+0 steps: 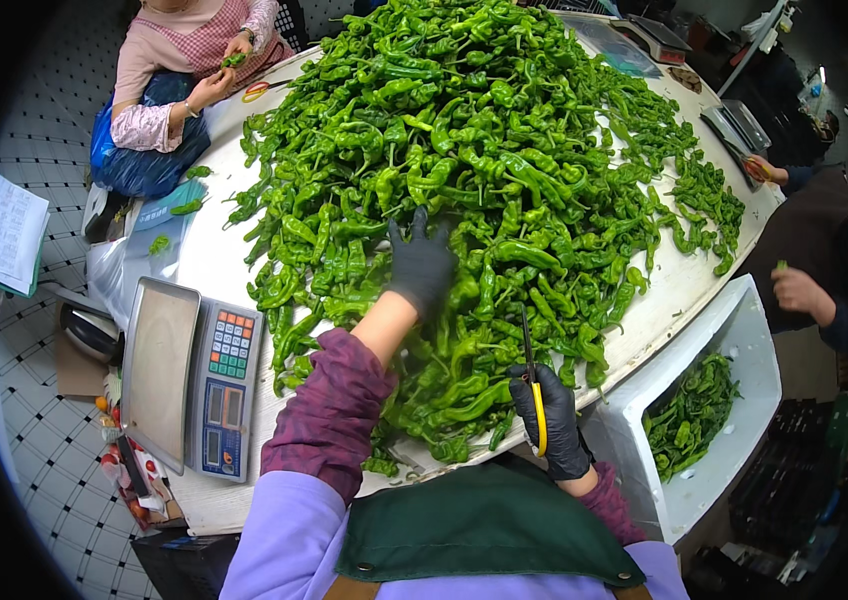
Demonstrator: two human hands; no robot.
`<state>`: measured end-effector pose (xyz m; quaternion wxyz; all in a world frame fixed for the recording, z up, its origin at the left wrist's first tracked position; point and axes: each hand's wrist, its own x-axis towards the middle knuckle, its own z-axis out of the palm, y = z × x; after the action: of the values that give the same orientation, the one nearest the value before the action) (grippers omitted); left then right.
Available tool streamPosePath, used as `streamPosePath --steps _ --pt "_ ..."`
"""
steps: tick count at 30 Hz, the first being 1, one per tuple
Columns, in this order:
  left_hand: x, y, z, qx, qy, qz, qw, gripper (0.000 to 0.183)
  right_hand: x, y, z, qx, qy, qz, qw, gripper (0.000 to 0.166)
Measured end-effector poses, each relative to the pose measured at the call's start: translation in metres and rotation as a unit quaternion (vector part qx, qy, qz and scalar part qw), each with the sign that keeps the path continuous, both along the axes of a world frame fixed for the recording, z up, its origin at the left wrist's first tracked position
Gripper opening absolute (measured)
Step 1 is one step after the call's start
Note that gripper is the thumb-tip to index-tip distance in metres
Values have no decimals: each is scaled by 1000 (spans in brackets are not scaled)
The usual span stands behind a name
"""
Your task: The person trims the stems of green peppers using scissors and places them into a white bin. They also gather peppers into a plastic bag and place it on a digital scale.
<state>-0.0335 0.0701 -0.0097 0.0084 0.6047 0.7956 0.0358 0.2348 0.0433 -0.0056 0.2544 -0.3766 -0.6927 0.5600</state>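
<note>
A large heap of green peppers (469,165), wrinkled and slender, covers much of the white table (229,180). My left hand (421,266), in a black glove, lies over the near slope of the heap with its fingers spread. Its palm faces away from me, so its underside is hidden. In my right hand (555,424), also black-gloved, is a pair of scissors (538,409) with yellow handles. The dark blades point away from me over the peppers at the table's near edge. Motion blurs the peppers just below my left wrist.
A digital scale (225,382) stands at the left. A white foam box (724,442) with green pieces inside is at the right. One person (191,75) handles a pepper at the back left; another (806,247) stands at the right. A clipboard (11,232) is at far left.
</note>
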Motion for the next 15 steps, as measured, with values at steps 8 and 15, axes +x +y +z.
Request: streamPosePath --steps 8,15 --pt "40 -30 80 354 -199 -36 913 37 10 0 -2 -196 33 -47 979 15" --pt "153 -20 117 306 -365 -461 749 58 21 0 -12 172 19 107 979 14"
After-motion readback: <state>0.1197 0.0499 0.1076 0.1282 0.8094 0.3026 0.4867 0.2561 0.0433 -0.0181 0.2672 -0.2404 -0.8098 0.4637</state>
